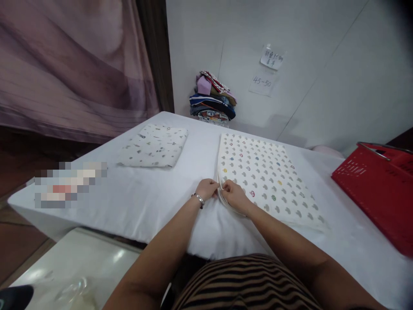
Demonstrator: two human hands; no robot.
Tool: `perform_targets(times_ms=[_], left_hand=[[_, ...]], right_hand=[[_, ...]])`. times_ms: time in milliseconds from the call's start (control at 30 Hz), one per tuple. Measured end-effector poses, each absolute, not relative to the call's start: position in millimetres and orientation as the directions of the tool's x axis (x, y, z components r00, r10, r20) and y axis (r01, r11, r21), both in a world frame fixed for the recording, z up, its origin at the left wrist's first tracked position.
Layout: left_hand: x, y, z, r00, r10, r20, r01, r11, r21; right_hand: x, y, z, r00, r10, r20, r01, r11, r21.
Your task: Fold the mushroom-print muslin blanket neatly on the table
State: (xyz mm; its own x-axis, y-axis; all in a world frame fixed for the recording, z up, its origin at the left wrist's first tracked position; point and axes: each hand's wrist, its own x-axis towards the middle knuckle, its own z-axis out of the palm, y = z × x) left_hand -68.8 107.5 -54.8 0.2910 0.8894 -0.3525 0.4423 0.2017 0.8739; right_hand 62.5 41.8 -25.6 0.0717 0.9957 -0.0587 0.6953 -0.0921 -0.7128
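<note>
- A person's left hand [206, 188], a bracelet [198, 200] at the wrist, pinches the layered left edge of a mushroom-print cloth [263, 172].
- The right hand [234, 197] pinches the same edge just beside it, fingertips drawn together, palm over the fabric.
- The cloth lies flat, in layers, on a white-covered table [198, 150], between a patterned cloth [155, 146] on the left and a red basket [374, 189] on the right.
- Beyond, folded clothes [213, 101] rise in a stack against the wall [238, 26], near a note [262, 82] reading "45-50."
</note>
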Motion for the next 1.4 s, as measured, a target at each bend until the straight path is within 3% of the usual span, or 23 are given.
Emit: perform_targets(times_ms=[100, 267, 333, 667, 867, 1067, 1400], left_hand=[[-69, 107, -55, 0.292, 0.891, -0.347, 0.440, 0.197, 0.876], [-69, 107, -56, 0.300, 0.888, -0.347, 0.434, 0.197, 0.879], [-69, 108, -56, 0.301, 0.888, -0.347, 0.433, 0.197, 0.880], [-69, 108, -56, 0.297, 0.891, -0.345, 0.443, 0.192, 0.876], [-70, 107, -53, 0.285, 0.893, -0.347, 0.448, 0.196, 0.872], [-70, 105, -49, 0.299, 0.883, -0.362, 0.435, 0.212, 0.875], [-69, 104, -48, 0.305, 0.880, -0.363, 0.427, 0.214, 0.879]], right_hand=[[61, 41, -19, 0.087, 0.995, -0.049, 0.770, -0.099, -0.630], [62, 41, -14, 0.022, 1.000, 0.015, 0.950, -0.016, -0.313], [61, 42, -16, -0.024, 1.000, -0.013, 0.965, 0.019, -0.262], [57, 42, -18, 0.014, 0.999, -0.035, 0.822, -0.032, -0.569], [57, 41, -25, 0.051, 0.998, -0.044, 0.765, -0.067, -0.641], [66, 44, -40, 0.036, 0.997, -0.065, 0.585, -0.074, -0.807], [66, 40, -33, 0.044, 0.993, -0.108, 0.638, -0.111, -0.762]])
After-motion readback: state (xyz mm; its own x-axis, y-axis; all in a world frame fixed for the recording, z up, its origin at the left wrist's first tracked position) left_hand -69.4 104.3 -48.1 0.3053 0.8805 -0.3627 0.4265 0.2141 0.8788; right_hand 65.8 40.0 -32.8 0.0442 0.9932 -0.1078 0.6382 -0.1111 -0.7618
